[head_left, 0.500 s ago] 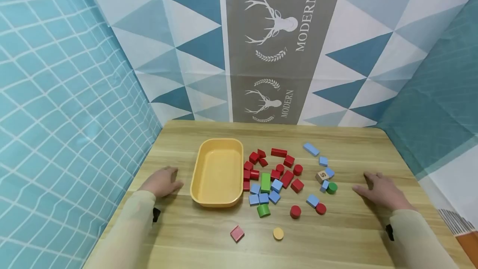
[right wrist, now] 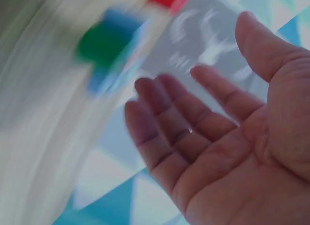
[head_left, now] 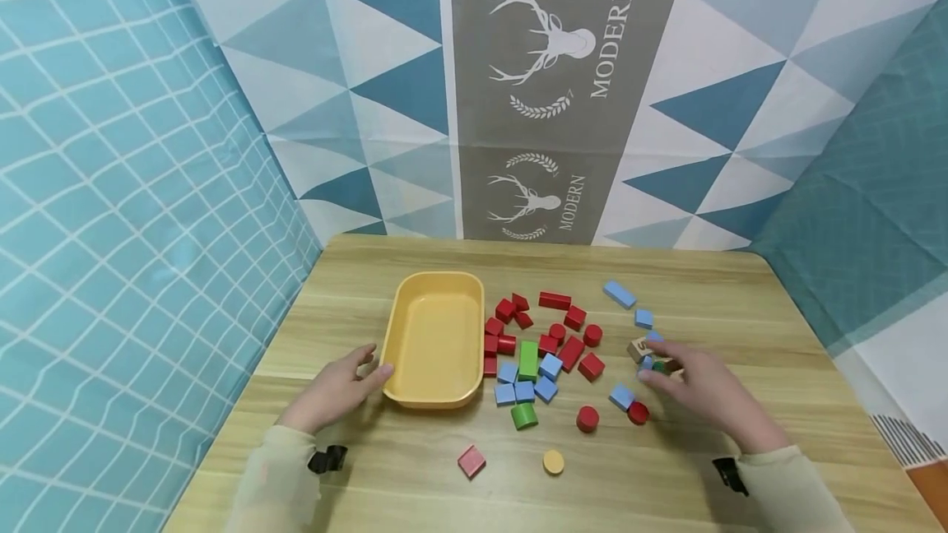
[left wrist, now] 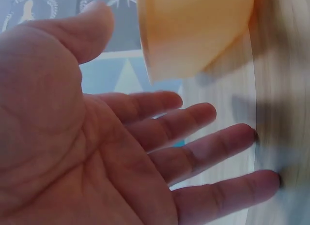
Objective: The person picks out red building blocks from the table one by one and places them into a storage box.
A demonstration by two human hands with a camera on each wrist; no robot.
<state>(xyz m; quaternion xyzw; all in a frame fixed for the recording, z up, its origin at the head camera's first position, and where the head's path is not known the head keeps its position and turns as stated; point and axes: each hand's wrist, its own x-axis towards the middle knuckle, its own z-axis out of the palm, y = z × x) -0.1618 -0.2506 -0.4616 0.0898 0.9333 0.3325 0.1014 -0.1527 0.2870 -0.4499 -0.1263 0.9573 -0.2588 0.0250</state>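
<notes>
Head view: round green block [head_left: 659, 367] just off the right grip [head_left: 704, 385]

Head: the right grip is released, thumb and forefinger apart. The green block shows in the gap between their tips, partly hidden, leftward from the palm; that, I judge, is the relation the coming move turns on. No long axis can be told. A small blue block [head_left: 646, 363] and a wooden letter block [head_left: 638, 350] lie just beyond it from the palm. The right grip is far nearer than the left grip [head_left: 333, 389]. That one is released too, its thumb tip beside the yellow tray [head_left: 435, 344]; touching or not, I cannot tell. The tray lies right of the left grip, long axis running away from the person, with no block showing inside. Red blocks [head_left: 570, 354] lie between tray and right grip on the surface [head_left: 415, 484].

Left wrist: fingers spread, palm bare, tray past the thumb.

Right wrist: fingers slightly bent, nothing held; the green block, blurred, sits out past the fingertips with blue beside it.
</notes>
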